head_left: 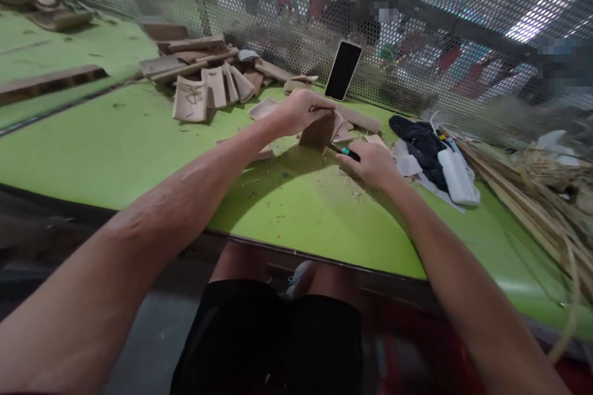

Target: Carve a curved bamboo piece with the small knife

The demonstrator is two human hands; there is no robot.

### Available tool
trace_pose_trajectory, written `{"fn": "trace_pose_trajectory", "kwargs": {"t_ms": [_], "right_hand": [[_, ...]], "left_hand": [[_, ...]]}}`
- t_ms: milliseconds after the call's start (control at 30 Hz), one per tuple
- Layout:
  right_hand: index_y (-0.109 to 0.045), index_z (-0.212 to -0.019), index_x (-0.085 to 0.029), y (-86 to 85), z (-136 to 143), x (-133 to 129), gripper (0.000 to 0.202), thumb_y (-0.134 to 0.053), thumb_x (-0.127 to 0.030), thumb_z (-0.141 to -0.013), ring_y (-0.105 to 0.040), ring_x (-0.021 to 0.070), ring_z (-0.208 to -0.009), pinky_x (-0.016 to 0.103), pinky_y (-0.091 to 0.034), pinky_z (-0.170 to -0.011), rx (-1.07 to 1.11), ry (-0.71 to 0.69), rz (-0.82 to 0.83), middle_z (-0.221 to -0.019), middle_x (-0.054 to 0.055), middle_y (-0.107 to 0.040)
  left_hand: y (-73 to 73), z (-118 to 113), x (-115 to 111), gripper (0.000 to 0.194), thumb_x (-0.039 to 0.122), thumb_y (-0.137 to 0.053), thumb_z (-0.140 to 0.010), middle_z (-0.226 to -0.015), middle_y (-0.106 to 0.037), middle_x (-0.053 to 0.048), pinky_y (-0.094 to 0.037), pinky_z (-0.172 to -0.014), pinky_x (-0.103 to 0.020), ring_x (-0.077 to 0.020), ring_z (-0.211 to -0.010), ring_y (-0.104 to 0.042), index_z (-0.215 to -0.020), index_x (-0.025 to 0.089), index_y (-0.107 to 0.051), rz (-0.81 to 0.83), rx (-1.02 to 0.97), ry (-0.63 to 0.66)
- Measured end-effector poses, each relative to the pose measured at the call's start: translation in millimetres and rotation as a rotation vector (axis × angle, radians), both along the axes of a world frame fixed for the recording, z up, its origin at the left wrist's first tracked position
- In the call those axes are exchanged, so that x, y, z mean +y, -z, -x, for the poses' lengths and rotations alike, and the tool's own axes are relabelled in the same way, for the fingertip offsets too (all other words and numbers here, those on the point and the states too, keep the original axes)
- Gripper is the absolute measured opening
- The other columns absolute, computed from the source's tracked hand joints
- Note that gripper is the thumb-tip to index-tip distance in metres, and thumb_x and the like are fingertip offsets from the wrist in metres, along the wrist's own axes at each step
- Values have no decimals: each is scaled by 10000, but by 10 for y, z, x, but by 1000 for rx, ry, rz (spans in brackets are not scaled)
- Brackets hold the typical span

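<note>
So, your left hand [303, 110] clamps top of wooden piece [317, 134], roughly upright on tabletop [92, 154] at 12 o'clock; right hand [368, 163] grips dark-handled tool [352, 154], tip at piece's 4 o'clock. Brace piece firmly, left hand high, strokes short.

Free room over the tabletop [319, 228] short of the right hand [368, 162], wooden pieces [361, 118] beyond
</note>
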State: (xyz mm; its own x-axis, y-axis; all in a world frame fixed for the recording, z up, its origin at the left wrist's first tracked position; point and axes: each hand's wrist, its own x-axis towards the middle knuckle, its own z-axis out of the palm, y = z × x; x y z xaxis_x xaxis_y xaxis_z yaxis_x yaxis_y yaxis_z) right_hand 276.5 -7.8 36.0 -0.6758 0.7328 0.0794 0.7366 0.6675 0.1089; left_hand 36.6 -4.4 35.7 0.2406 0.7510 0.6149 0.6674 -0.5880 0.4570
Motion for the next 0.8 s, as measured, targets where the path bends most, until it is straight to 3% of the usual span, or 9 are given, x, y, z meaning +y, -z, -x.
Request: {"fn": "trace_pose_trajectory", "kwargs": {"t_ms": [533,800], "right_hand": [[-707,-941,-144,24,71,52,432,-435,-475,-1003,-565,216,-752,319,-332,-660,-82,-47,32,-870,126,-689],[-702,-848,-147,1,124,60,410,-467,-446,-1003,-545,187,-658,309,-338,-633,-85,-51,122,-786,101,-683]], "left_hand": [[12,8,54,216,222,-612,-892,-972,-772,-66,-517,-807,-314,-244,-960,-683,-1021,226,-786,45,-52,5],[-28,17,37,315,289,-580,-932,-1122,-758,-76,-484,-955,-302,-252,-1117,-649,-1181,190,-744,143,-23,24]]}}
